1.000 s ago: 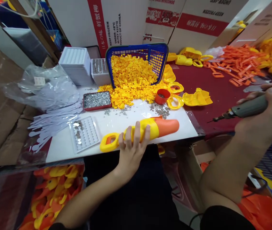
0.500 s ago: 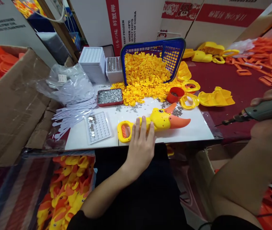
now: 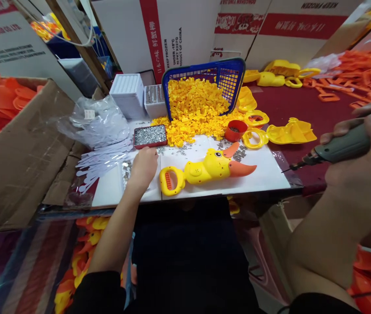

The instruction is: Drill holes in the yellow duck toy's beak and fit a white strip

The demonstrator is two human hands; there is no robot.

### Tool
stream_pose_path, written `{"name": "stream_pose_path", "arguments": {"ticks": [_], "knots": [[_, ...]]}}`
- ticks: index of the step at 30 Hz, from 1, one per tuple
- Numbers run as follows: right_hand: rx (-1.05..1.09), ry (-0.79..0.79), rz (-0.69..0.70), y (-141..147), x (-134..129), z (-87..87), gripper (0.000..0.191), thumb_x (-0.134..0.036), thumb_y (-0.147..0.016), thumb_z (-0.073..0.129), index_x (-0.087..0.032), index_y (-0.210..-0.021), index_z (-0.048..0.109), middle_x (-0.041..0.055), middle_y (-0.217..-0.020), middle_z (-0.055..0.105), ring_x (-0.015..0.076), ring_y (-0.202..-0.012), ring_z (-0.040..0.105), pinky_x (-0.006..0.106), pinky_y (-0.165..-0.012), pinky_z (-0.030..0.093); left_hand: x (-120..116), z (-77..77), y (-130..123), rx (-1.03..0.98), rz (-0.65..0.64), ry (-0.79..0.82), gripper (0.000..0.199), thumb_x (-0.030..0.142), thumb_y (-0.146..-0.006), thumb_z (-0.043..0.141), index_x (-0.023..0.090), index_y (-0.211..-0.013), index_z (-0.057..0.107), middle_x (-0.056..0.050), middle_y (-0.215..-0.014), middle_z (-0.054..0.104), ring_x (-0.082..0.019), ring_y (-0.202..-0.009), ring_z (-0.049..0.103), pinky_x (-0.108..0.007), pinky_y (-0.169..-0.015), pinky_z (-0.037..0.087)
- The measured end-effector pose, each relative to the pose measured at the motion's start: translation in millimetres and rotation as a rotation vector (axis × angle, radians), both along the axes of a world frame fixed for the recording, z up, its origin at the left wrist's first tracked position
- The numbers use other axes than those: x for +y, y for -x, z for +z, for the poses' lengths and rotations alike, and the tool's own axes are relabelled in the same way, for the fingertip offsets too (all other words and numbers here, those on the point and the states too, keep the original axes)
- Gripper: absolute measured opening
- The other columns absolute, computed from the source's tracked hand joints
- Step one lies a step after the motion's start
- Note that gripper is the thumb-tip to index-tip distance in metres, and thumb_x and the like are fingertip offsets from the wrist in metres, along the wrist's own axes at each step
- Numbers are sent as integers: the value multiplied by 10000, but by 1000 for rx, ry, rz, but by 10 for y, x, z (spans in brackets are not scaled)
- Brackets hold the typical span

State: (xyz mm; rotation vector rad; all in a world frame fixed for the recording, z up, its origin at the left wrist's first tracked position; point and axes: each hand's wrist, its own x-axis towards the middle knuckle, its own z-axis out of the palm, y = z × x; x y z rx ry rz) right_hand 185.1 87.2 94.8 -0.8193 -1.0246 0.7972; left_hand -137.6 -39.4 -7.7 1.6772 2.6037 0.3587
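Yellow duck grabber toy [image 3: 205, 170] lies free on the white board [image 3: 270, 174], long axis left-right, beak right, just right of the left hand [image 3: 144, 165] curled over the screw tray [image 3: 125, 172], contents unclear; right hand [image 3: 362, 161] grips a screwdriver [image 3: 336, 148].

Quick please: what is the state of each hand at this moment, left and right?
Left hand: over the clear tray; whether it holds anything cannot be told.
Right hand: closed, holding the electric screwdriver.
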Motion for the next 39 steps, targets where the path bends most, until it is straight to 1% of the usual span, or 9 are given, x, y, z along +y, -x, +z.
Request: {"name": "stream_pose_path", "arguments": {"ticks": [5,8,10,13,17,21,26,33,39], "knots": [[-10,-62,-65,49,-13,1,221,-39,-730,493,-246,-807,493,-89,-659,578,51,-448,530,156,-362,404,-81,81,-62,-24,-61,-166,311,75,-910,420,123,-950,724,-163,-1012,730,-274,-937,675,-403,-874,523],[13,-105,-41,70,29,-20,230,-137,-681,582,-245,-857,481,-101,-630,579,48,-402,488,159,-336,373,-213,192,-332,-193,-159,-499,182,146,-920,550,155,-947,730,-105,-980,755,-230,-923,694,-369,-873,545],[22,-123,-10,118,1,-8,274,-209,-662,621,-254,-897,486,-114,-616,570,53,-381,459,169,-311,345,-329,255,-649,-458,-229,-696,81,181,-889,659,190,-905,737,-51,-913,763,-185,-859,706,-314,-809,566],[46,-128,89,237,-159,72,230,-299,-671,664,-254,-824,497,-111,-619,544,42,-356,414,195,-274,295,-456,274,-1198,-1115,-286,-720,58,163,-832,745,211,-863,744,-13,-829,765,-143,-781,730,-242,-719,587],[20,-109,291,384,-481,266,287,-385,-685,759,-265,-810,530,-135,-570,495,29,-301,334,209,-236,289,-447,167,-1706,-1896,-122,-651,272,159,-662,882,213,-888,742,23,-713,750,-148,-715,755,-233,-706,620],[-110,-26,481,441,-716,417,405,-502,-692,792,-286,-789,464,-154,-519,489,59,-262,350,230,-209,350,-379,91,-1840,-2272,83,-455,403,134,-538,948,202,-887,757,20,-760,759,-106,-723,741,-156,-700,590],[-12,-16,459,399,-806,394,291,-527,-782,733,-322,-790,527,-135,-488,382,52,-241,322,208,-189,283,-358,117,-1849,-2414,186,-342,391,171,-509,974,176,-842,768,9,-726,764,-98,-672,728,-147,-675,588],[-66,46,624,303,-812,441,236,-452,-717,833,-379,-711,608,-135,-434,378,62,-235,370,219,-187,329,-343,152,-1909,-2472,204,-357,380,198,-458,994,160,-743,746,23,-634,734,-72,-580,694,-121,-618,577],[-205,9,459,260,-842,380,324,-616,-770,715,-346,-744,539,-114,-452,311,59,-251,282,240,-208,310,-373,174,-1930,-2531,207,-372,378,176,-470,990,160,-768,758,18,-662,742,-77,-622,708,-122,-644,584]]}}
